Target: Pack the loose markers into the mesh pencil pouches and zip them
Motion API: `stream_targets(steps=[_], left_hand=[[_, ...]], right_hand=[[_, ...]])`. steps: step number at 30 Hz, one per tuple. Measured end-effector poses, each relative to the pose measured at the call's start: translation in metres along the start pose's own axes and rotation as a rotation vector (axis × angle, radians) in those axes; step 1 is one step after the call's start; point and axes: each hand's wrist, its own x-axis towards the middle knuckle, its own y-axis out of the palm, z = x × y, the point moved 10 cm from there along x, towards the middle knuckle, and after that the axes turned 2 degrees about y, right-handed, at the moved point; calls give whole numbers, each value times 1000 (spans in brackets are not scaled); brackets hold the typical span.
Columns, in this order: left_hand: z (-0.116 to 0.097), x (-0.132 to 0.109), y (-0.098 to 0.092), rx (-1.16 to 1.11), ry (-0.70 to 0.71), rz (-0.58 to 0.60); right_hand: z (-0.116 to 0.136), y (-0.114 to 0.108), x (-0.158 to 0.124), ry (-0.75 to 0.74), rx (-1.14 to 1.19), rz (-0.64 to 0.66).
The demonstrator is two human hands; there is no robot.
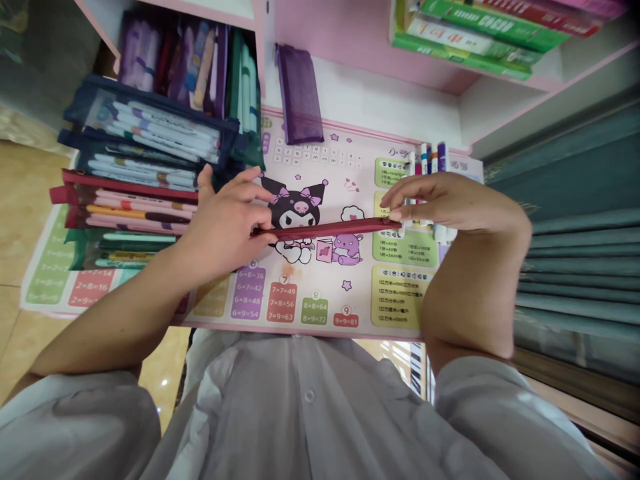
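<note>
The left hand (pixel 227 217) has its thumb and index finger closed on the left end of a dark red zip pouch (pixel 325 229), its other fingers spread. The right hand (pixel 445 200), wrist bent, pinches the pouch's right end between thumb and fingertips. The pouch is stretched level between them, seen along its zipper, over the middle of the tabletop (pixel 360 303); whether its underside touches the printed surface, I cannot tell.

Just beyond the right hand, several markers (pixel 441 157) lie near the tabletop's right edge, partly hidden by that hand. Beside the left hand, toward the left edge, filled pouches lie in a row: a green pouch (pixel 125 245) nearest the person, then a red pouch (pixel 140 207) and navy pouches (pixel 160 127). A purple pouch (pixel 301 93) lies across the far edge, partly on the white shelf (pixel 370 93). Books (pixel 480 37) are stacked higher, beyond the far right corner.
</note>
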Motion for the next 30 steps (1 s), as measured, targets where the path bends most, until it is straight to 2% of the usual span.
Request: stream_targets(steps=[12,22,26,28,30], left_hand=[[7,0,5,-24,-29,6],[7,-1,7,-34,-33,31],[3,0,1,-29,-37,17],[-3,-1,-5,-41,-24,-10],[-11,-4,-11,-56,3,-66]], right_hand=[[-3,-4,2,-53,55,-20],[-11,-5,4,-15,125,-23],[-14,-5,8,15,170,-41],[-14,-9,11,22,233,-113],[-10,-23,11,-5,322,-306]])
